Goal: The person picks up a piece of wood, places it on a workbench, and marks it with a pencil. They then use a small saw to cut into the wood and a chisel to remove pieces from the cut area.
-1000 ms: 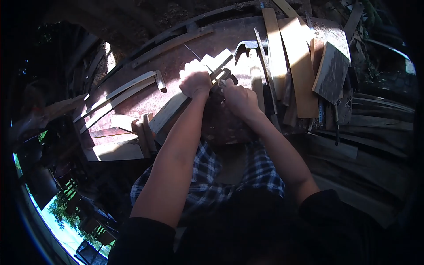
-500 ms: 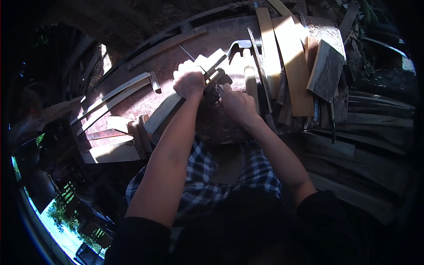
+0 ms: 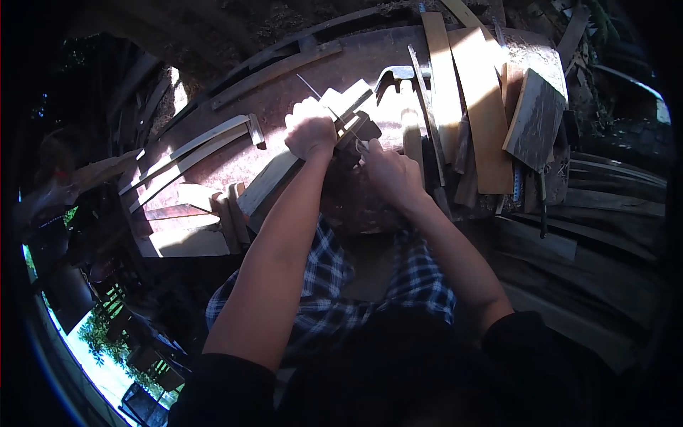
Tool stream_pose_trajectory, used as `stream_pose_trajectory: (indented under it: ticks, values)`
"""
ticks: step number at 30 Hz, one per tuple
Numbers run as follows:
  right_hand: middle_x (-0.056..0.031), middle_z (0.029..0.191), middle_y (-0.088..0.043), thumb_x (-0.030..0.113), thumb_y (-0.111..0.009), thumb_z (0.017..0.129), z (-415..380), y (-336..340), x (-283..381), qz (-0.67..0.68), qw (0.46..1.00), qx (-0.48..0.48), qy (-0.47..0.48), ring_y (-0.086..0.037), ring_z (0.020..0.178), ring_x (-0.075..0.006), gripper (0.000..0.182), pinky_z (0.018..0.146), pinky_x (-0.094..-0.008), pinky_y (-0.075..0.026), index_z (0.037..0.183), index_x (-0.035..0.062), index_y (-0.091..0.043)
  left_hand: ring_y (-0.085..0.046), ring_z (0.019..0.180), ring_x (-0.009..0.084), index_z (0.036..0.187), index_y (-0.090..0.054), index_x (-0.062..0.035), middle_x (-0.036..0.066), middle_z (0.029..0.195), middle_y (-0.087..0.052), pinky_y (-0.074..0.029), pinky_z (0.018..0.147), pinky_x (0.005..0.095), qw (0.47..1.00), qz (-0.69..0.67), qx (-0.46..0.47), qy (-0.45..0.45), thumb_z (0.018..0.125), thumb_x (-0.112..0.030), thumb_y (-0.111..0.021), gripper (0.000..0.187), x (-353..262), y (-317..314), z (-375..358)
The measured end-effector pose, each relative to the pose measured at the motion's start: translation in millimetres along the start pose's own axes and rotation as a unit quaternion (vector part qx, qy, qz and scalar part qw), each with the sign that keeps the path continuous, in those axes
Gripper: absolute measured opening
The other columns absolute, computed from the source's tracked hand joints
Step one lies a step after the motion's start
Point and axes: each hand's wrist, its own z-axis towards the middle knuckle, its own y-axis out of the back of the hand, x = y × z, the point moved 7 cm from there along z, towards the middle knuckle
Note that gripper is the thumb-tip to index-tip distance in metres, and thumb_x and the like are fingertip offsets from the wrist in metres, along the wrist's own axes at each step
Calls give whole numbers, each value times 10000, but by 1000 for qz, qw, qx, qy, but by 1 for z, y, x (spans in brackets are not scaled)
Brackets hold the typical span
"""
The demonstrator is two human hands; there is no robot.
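Note:
My left hand (image 3: 310, 129) is closed in a fist over a long wooden piece (image 3: 272, 179) that lies slantwise on the worktable (image 3: 270, 96). Whether its fingers grip the wood itself cannot be made out. My right hand (image 3: 390, 173) is closed around the handle end of a thin saw-like tool (image 3: 309, 86), whose narrow strip runs across the wood to the upper left, past my left hand. Beside the strip, a small light block (image 3: 331, 99) and a dark flat piece (image 3: 368, 130) rest at the wood's far end.
A tool with a curved metal head (image 3: 395, 73) and wooden handle lies right of the hands. Long boards (image 3: 481, 107) and a grey plank (image 3: 533, 121) lie farther right. An L-shaped wooden piece (image 3: 196, 151) and wood blocks (image 3: 192, 240) are at the left.
The whole view has shifted slightly, with table and hands appearing a little farther right. Both hands keep their holds, and more of the dark piece shows between them.

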Motion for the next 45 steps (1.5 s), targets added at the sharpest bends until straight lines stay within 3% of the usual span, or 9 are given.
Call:
stream_pose_trajectory:
  ticks: [3, 10, 14, 17, 23, 27, 31, 36, 45]
  values:
    - [-227, 744, -666, 272, -439, 980, -31, -1, -14, -13, 997, 50, -56, -671, 737, -413, 237, 642, -514, -523, 985, 39, -483, -612, 945, 252, 997, -584, -159, 40, 1002, -609, -524, 717, 433, 1000, 7, 6, 11, 858, -264, -480, 204, 7, 2, -1]
    - [-223, 732, -663, 278, -473, 965, 40, -9, 12, 15, 1000, -6, 5, -673, 748, -415, 229, 665, -506, -531, 994, 51, -483, -610, 911, 251, 953, -603, -158, 35, 977, -606, -531, 676, 430, 1000, -8, -20, -5, 836, -272, -517, 184, 2, 6, 1]
    - [-220, 732, -665, 283, -481, 960, -2, 0, 1, -28, 1000, 9, 7, -677, 753, -406, 234, 663, -497, -535, 1002, 54, -486, -621, 953, 248, 1020, -574, -173, 34, 1027, -605, -527, 710, 445, 999, -5, 28, 15, 890, -270, -445, 208, 1, 2, 3]
    - [-220, 747, -669, 268, -486, 953, -33, 0, -10, -57, 992, 86, -78, -679, 749, -399, 225, 658, -486, -539, 1009, 50, -489, -619, 967, 249, 1029, -572, -170, 36, 1038, -603, -524, 730, 446, 999, -6, 41, 34, 888, -282, -444, 221, 7, 8, -1]
    - [-219, 734, -668, 282, -450, 972, 40, -13, 8, -26, 1000, -14, 5, -676, 719, -404, 229, 636, -501, -535, 1014, 61, -489, -606, 993, 247, 1045, -567, -164, 44, 1047, -600, -521, 729, 438, 999, 1, 48, 11, 876, -271, -466, 224, 4, 2, 1]
    - [-226, 735, -665, 304, -448, 977, 13, -1, 2, -24, 1000, 5, -16, -672, 725, -413, 250, 630, -522, -523, 1009, 59, -486, -611, 927, 254, 971, -605, -143, 38, 992, -613, -525, 710, 419, 994, 1, 106, 36, 838, -281, -515, 212, 2, 1, 1]
    - [-237, 749, -666, 307, -451, 975, -37, -2, -16, -39, 995, 50, -79, -668, 734, -424, 253, 630, -540, -513, 1003, 58, -485, -611, 972, 253, 1024, -575, -162, 44, 1035, -602, -529, 705, 435, 999, -4, 43, 13, 886, -262, -458, 207, 7, 3, -1]
    - [-235, 741, -664, 279, -460, 968, 20, -9, 7, -9, 1000, -4, -24, -672, 726, -413, 239, 622, -525, -522, 993, 43, -483, -606, 892, 255, 935, -603, -156, 39, 961, -603, -530, 636, 424, 999, -20, -40, -14, 830, -261, -521, 169, 2, 5, 1]
    - [-213, 746, -684, 152, -474, 922, -38, -3, -4, -36, 997, 44, -58, -698, 715, -373, 154, 617, -480, -546, 967, 16, -532, -613, 941, 253, 956, -612, -138, 48, 976, -628, -521, 709, 427, 999, -18, -16, -22, 849, -273, -475, 221, 2, 7, -1]
